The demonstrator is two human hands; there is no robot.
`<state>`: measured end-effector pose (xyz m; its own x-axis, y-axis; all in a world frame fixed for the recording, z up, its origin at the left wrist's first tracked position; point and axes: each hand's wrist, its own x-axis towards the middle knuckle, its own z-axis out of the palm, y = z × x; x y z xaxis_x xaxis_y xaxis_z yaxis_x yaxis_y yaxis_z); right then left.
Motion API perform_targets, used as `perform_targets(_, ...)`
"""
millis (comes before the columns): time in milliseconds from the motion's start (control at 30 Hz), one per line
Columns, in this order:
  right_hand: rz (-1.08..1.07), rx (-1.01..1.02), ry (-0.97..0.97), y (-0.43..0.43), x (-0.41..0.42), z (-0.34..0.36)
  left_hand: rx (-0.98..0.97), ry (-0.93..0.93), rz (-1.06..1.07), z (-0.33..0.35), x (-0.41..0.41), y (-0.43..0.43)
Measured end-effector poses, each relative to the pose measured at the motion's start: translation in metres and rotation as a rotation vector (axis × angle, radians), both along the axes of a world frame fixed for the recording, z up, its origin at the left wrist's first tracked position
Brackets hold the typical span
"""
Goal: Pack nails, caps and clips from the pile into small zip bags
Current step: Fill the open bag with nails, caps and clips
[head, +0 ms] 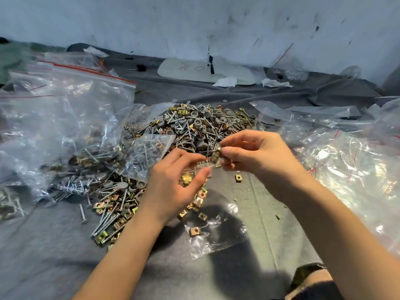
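Brassy square clip pinched by right hand, left hand seemingly gripping crinkly clear bag, spiky pile

The pile (silver nails, grey caps, brass clips) heaps at centre; a clear small zip bag, some clips inside, is held just before it; one brass clip is pinched just above.

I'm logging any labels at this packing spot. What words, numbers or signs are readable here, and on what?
"O": a red handwritten circle, letter or zero, on the white board lying by the wall.
Other red handwriting beside it on the same board: too blurred to read.
Large zip bag and the other bags: red seal strips only, no readable print.
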<state>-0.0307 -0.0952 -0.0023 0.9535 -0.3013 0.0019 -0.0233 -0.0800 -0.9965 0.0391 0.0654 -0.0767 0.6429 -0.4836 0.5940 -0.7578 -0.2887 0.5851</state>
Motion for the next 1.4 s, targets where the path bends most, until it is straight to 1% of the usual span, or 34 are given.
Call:
perform_targets(100, 0.048, 0.002, 0.042, 0.006, 0.001, -0.004, -0.033, -0.052, -0.001, 0.001, 0.001, -0.001)
perform_targets(267, 0.068, 0.018, 0.051, 0.009, 0.003, -0.006, -0.067, -0.112, -0.014, 0.000, 0.002, -0.001)
perform_targets(367, 0.040, -0.063, 0.028, 0.008, 0.005, -0.006, -0.085, -0.116, -0.016, 0.000, 0.002, -0.001)
perform_targets(433, 0.016, -0.112, 0.000, 0.007, 0.005, -0.006, -0.055, -0.135, -0.005, -0.001, 0.003, -0.001)
perform_targets(533, -0.022, -0.148, -0.020, 0.004, 0.005, -0.005, 0.008, -0.112, -0.012, -0.001, 0.004, -0.001)
perform_targets(700, -0.047, -0.443, -0.043, 0.004, 0.007, -0.008, 0.022, -0.113, -0.050, -0.002, 0.005, -0.001)
perform_targets(833, -0.019, -0.560, -0.057, 0.008, 0.009, -0.008, -0.042, -0.132, -0.112, -0.003, 0.004, -0.001)
perform_targets(967, 0.027, -0.689, -0.059, 0.006, 0.007, -0.006, -0.090, -0.104, -0.117, -0.003, 0.004, -0.001)
perform_targets(1033, -0.005, -0.732, -0.081, 0.004, 0.005, -0.004, -0.106, -0.081, -0.110, -0.003, 0.003, 0.000)
perform_targets(1133, -0.106, -0.739, -0.106, -0.001, 0.003, 0.003, -0.117, -0.077, -0.083, -0.002, 0.003, 0.000)
perform_targets(1200, -0.085, -0.794, -0.022, -0.005, 0.000, 0.006, -0.123, -0.073, -0.069, -0.001, 0.003, 0.000)
perform_targets(1267, 0.075, -0.811, 0.171, -0.003, -0.003, 0.004, -0.115, -0.084, -0.050, -0.002, 0.002, 0.000)
perform_targets(1300, 0.141, -0.772, 0.248, 0.000, -0.004, 0.001, -0.104, -0.095, -0.033, -0.002, 0.003, 0.000)
perform_targets(1367, 0.154, -0.676, 0.291, 0.007, -0.005, -0.003, -0.083, -0.094, -0.003, -0.003, 0.004, 0.000)
perform_targets(1400, 0.146, -0.672, 0.288, 0.010, -0.005, -0.006, -0.082, -0.081, 0.006, -0.004, 0.004, 0.000)
